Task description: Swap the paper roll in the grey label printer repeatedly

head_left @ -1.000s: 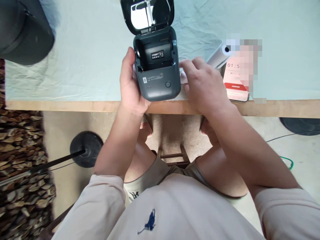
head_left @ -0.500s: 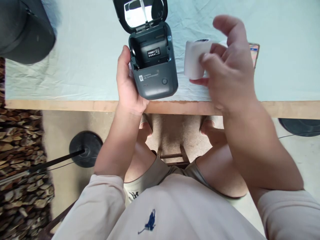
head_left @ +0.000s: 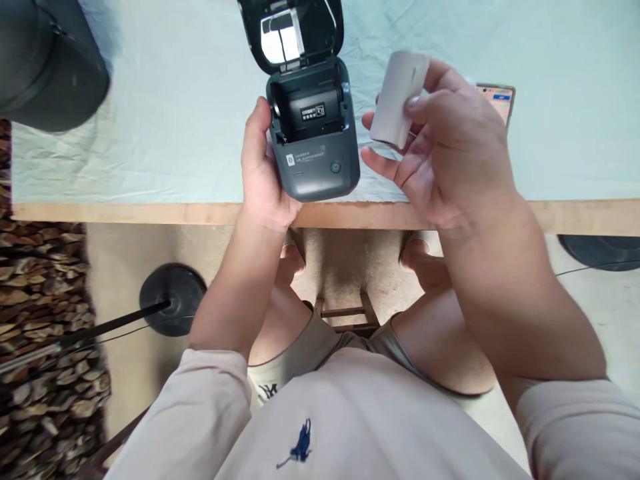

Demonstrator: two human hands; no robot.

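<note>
A dark label printer rests in my left hand, the thumb along its left side and the other fingers hidden beneath. Its lid stands raised at the far end, showing a hollow compartment with a small black-and-white sticker inside. To the right of the printer, my right hand grips a white paper roll between thumb and fingers. The roll is tilted, and a gap separates it from the printer.
Behind my right hand, a phone with a lit screen lies on the pale blue cloth. A dark rounded container stands at the far left. The wooden table edge runs below my hands. Black round stand bases sit on the floor.
My right hand has turned the paper roll, which now leans with its side facing up. My left hand has shifted the printer slightly to the right.
</note>
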